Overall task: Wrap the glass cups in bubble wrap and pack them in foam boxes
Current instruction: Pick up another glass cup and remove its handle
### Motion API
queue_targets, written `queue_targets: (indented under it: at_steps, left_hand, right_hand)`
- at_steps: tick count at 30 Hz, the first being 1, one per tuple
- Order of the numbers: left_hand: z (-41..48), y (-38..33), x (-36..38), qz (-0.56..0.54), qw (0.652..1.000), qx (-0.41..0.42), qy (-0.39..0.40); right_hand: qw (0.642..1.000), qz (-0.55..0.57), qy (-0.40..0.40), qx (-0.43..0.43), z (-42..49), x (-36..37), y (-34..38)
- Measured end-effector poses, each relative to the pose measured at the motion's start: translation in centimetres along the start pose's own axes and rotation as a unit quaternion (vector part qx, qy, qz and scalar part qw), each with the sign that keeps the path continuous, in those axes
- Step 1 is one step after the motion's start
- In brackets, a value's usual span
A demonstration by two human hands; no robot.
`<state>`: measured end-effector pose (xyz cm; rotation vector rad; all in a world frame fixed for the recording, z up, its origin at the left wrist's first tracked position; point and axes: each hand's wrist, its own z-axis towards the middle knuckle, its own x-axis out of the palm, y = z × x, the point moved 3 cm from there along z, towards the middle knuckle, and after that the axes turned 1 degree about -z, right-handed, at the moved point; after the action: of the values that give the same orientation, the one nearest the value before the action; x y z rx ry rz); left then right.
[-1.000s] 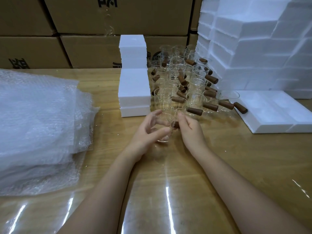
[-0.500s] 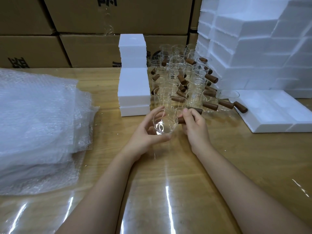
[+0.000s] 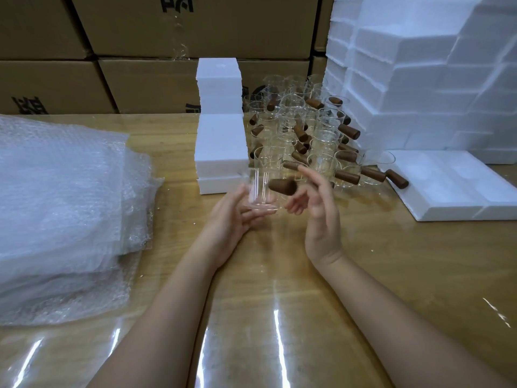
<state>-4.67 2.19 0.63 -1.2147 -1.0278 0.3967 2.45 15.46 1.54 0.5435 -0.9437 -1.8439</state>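
A clear glass cup with a brown wooden handle hangs just above the wooden table, blurred by motion. My left hand holds it, thumb on its side and fingers under its base. The handle points to the right, toward my right hand. That hand is open with its fingers spread beside the handle's tip. Behind them stands a cluster of several more glass cups with wooden handles. A thick stack of bubble wrap lies at the left.
White foam blocks are stacked just left of the cups. A flat foam tray lies at the right, below a tall pile of foam boxes. Cardboard cartons wall off the back.
The cup has turned from lying with its mouth toward me to upright with the handle pointing right. My right hand has let go of the handle and spread open.
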Motion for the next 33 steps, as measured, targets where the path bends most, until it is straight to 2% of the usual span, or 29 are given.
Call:
queue_targets:
  at_steps: [2, 4, 6, 10, 13, 16, 19, 23, 26, 28, 31, 33]
  left_hand:
    - [0.0, -0.2, -0.1, -0.037, 0.998, -0.031, 0.029]
    - [-0.1, -0.2, -0.2, -0.056, 0.995, -0.049, 0.068]
    - [-0.1, 0.2, -0.1, -0.052, 0.993, -0.064, 0.080]
    - [0.3, 0.7, -0.2, 0.007, 1.000, -0.017, 0.018]
    - [0.3, 0.8, -0.1, 0.049, 0.996, 0.037, -0.059]
    - [0.0, 0.8, 0.2, 0.126, 0.984, 0.076, -0.099]
    - [-0.5, 0.8, 0.8, 0.184, 0.976, 0.102, -0.055]
    - [-0.9, 0.5, 1.2, 0.161, 0.982, 0.083, -0.061]
    - [-0.7, 0.5, 1.0, 0.152, 0.984, 0.076, -0.053]
    - [-0.5, 0.4, 0.8, 0.096, 0.993, 0.052, -0.041]
    - [-0.3, 0.1, 0.5, 0.029, 0.999, 0.016, -0.037]
    - [-0.2, 0.2, 0.3, 0.042, 0.999, 0.016, -0.014]
  right_hand:
    - [0.999, -0.045, 0.017, 0.014, 0.1, 0.0, -0.3]
    - [0.990, -0.099, 0.080, 0.060, 0.3, 0.4, -0.8]
    - [0.981, -0.105, 0.135, 0.092, 0.3, 0.8, -1.0]
    - [0.972, -0.030, 0.148, 0.179, 0.7, 0.5, -1.2]
    - [0.972, 0.025, 0.104, 0.211, 0.8, 0.2, -1.6]
    - [0.980, 0.025, 0.007, 0.197, 0.9, -0.4, -1.4]
    - [0.983, -0.030, -0.032, 0.180, 0.9, -0.8, -1.4]
    - [0.984, -0.142, -0.002, 0.107, 0.5, 0.1, -1.1]
    - [0.987, -0.125, 0.038, 0.095, 0.2, 0.4, -0.9]
    - [0.992, -0.096, 0.027, 0.073, 0.1, 0.1, -0.5]
    - [0.990, -0.134, 0.036, 0.008, 0.1, 0.3, 0.1]
    - [0.984, -0.165, 0.065, -0.034, 0.1, 0.8, 0.3]
